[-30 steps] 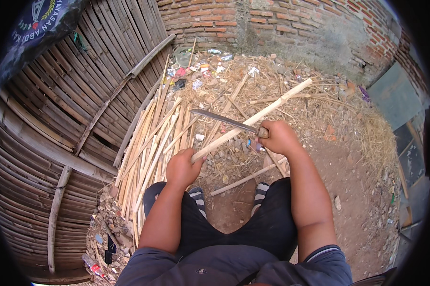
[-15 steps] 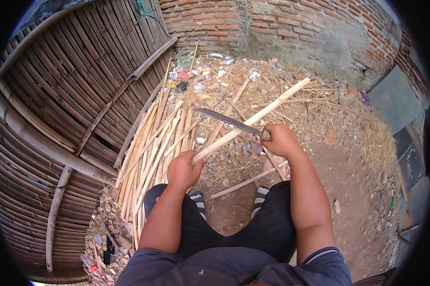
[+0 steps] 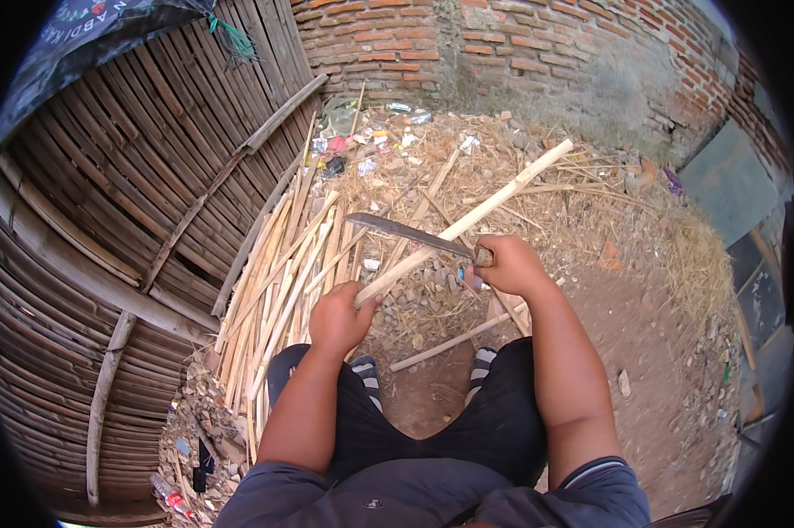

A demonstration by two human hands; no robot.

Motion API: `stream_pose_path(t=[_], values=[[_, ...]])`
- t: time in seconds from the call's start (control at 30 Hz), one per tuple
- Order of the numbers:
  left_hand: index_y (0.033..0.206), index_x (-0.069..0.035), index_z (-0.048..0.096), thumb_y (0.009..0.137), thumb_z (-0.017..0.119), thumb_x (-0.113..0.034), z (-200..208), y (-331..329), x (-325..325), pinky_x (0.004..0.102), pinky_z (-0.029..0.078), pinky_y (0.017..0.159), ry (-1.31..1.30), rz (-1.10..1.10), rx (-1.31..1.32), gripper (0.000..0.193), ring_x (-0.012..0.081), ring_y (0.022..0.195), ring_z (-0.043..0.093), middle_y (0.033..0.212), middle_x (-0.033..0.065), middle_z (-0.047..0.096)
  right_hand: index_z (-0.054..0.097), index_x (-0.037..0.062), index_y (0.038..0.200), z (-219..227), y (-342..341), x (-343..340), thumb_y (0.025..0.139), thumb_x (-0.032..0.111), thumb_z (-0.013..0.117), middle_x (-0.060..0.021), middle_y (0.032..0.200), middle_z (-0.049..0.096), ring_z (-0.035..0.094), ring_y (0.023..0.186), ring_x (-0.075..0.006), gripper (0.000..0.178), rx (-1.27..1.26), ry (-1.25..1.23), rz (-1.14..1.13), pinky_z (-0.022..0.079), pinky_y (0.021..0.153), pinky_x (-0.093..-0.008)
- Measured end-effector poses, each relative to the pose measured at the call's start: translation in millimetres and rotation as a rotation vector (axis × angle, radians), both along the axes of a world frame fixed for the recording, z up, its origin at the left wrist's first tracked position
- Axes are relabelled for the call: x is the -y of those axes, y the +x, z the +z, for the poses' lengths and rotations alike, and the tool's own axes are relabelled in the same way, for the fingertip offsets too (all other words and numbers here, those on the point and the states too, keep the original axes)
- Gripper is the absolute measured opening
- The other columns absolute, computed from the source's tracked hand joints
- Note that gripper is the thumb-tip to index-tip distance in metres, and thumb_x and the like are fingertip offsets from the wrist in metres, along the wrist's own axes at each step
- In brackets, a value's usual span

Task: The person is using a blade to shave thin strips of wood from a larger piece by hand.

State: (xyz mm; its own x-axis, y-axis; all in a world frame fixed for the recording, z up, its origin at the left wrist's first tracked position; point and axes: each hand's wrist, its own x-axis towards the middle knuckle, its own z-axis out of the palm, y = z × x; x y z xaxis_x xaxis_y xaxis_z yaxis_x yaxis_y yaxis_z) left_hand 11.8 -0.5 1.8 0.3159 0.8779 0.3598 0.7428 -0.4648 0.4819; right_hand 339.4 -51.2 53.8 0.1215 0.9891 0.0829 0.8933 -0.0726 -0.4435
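A long pale wooden stick (image 3: 493, 202) slants up and away to the right, its near end in the closed fingers of my left hand (image 3: 341, 319). My right hand (image 3: 508, 264) is wrapped round the handle of a machete (image 3: 406, 231). The dark blade points left and lies across the stick, about a third of the way up from my left hand. Another pale stick (image 3: 454, 344) lies between my feet, over a wooden piece (image 3: 507, 312) that is partly hidden by my right arm.
On the left, a pile of split sticks (image 3: 278, 295) lies beside a slatted bamboo wall (image 3: 164, 114). A brick wall (image 3: 379, 40) stands at the back. Dry straw (image 3: 696, 264), rubble and litter (image 3: 366, 165) cover the ground. Grey panels (image 3: 727, 189) lean at the right.
The machete and my right hand have shifted slightly left and toward me along the stick. My left hand keeps its hold in nearly the same place.
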Motion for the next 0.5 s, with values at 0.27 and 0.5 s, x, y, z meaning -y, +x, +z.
stream_pose_path(t=[0.27,0.5], values=[[0.093,-0.006,0.076,0.090,0.084,-0.042,2,0,2,0.0491,0.056,0.076,-0.073,0.006,-0.043,0.037,0.0388,0.085,0.072,0.087,0.0151,0.074,0.076,0.0114,0.107,-2,-6,-1,0.084,0.038,0.088,-0.0171,0.094,0.076,0.074,0.094,-0.0399,0.037,0.082,-0.037,0.062,0.058,0.081,-0.0510],[0.091,-0.005,0.076,0.089,0.085,-0.042,1,-2,1,0.0500,0.056,0.072,-0.065,-0.020,-0.043,0.038,0.0398,0.079,0.072,0.084,0.0164,0.074,0.077,0.0134,0.111,-3,-17,0,0.083,0.037,0.089,-0.0161,0.095,0.077,0.075,0.097,-0.0397,0.038,0.087,-0.026,0.119,0.059,0.083,-0.0514]])
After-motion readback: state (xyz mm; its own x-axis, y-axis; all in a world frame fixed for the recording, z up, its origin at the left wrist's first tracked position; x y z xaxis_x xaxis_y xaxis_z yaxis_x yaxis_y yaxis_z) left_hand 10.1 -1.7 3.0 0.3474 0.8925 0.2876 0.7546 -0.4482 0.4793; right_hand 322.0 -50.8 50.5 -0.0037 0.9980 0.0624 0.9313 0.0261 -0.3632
